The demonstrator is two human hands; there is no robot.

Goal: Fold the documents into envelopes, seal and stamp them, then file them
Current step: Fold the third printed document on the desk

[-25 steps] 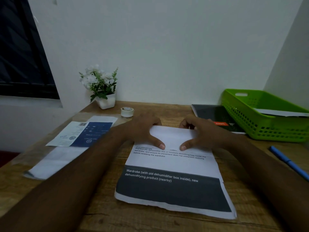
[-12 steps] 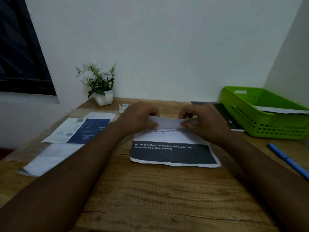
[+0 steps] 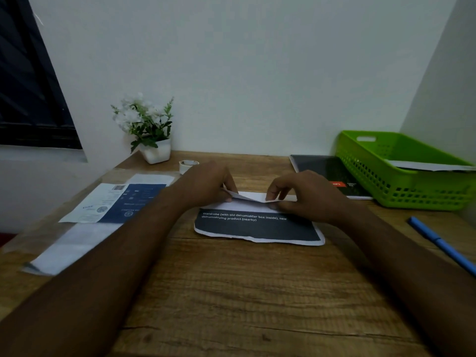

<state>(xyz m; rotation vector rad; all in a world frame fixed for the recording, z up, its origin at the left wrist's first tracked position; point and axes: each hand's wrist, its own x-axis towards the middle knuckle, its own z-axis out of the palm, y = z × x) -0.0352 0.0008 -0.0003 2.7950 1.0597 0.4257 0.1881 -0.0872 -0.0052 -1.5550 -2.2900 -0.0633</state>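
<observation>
The document [image 3: 257, 229] has grown shorter within 1 second: then the upper part was folded over once, with both thumbs pressing the crease and several lines of small print still showing below it. Now only the dark band with its white caption lies uncovered on the counter [image 3: 231, 292], just in front of the hands. The left hand [image 3: 206, 188] and right hand [image 3: 309, 197] each pinch an end of the folded white strip between thumb and fingers, and its near edge is lifted slightly off the sheet. This looks like a 2nd fold being turned over, so folding is well advanced but not finished, and stuffing, sealing, stamping and filing remain. A blue-and-white printed sheet [image 3: 121, 202] lies left of the left hand; whether it is an envelope I cannot tell. A tape roll [image 3: 187, 164] sits just beyond that hand. The green basket [image 3: 386, 186], right of the right hand, already holds something white.
</observation>
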